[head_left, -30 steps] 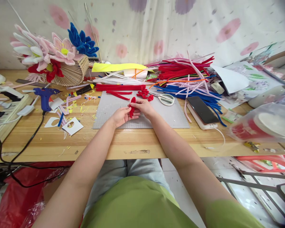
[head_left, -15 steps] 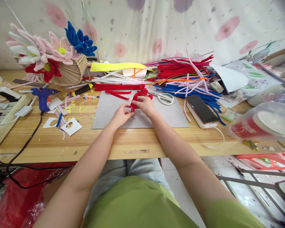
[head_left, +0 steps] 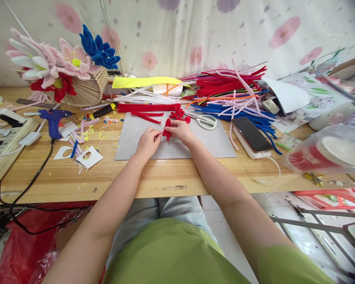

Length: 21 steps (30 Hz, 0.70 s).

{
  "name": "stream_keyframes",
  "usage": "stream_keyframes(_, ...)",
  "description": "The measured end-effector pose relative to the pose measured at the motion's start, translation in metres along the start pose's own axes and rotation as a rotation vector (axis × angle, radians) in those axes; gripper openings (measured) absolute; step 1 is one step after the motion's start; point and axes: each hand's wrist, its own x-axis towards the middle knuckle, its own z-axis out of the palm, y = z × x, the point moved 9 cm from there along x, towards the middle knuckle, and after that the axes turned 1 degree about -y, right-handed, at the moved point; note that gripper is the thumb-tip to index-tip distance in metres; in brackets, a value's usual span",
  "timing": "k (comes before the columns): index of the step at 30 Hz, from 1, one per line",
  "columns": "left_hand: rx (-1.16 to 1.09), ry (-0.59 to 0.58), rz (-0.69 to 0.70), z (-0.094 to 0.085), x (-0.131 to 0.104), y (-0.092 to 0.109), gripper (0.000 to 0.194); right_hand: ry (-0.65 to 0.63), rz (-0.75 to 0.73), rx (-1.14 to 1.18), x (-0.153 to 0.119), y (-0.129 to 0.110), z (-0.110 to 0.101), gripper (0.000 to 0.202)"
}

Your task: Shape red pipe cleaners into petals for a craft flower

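A bent piece of red fuzzy pipe cleaner (head_left: 167,129) is held up over the grey cutting mat (head_left: 130,144). My right hand (head_left: 182,132) pinches it from the right between thumb and fingers. On its left side, the closed fingertips of my left hand (head_left: 148,142) grip what looks like a thin end of the same piece, though the exact contact is too small to make out. Just behind my right hand lies a cluster of curled red pipe cleaner shapes (head_left: 179,114). Straight red pipe cleaners (head_left: 148,107) rest along the mat's back edge, and scissors (head_left: 206,121) lie to the right.
A blue glue gun (head_left: 53,122) stands at left beside paper scraps (head_left: 89,157) and fluffy flowers (head_left: 77,63). Bundles of pipe cleaners (head_left: 227,85) fill the back. A phone (head_left: 251,134) on a white power bank and a bagged cup (head_left: 313,154) sit at right.
My left hand has drawn slightly left, its fingers now curled into a pinch beside the red piece rather than reaching beneath it. My right hand keeps its hold in nearly the same spot.
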Motion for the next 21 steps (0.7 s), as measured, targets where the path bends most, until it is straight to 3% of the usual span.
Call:
stream_keyframes(8, -0.052, -0.035, -0.037, 0.007, 0.003, -0.012, 0.009, -0.146, 0.076, 0.136, -0.007, 0.002, 0.007, 0.020)
stream_keyframes(15, -0.113, -0.004, -0.173, 0.010, 0.001, -0.021, 0.008, -0.132, 0.114, 0.220, -0.010, 0.003, 0.012, 0.014)
stream_keyframes(21, -0.167, 0.125, -0.349, 0.005, -0.003, -0.041, 0.016, -0.059, 0.105, 0.246, -0.010, 0.003, 0.013, 0.011)
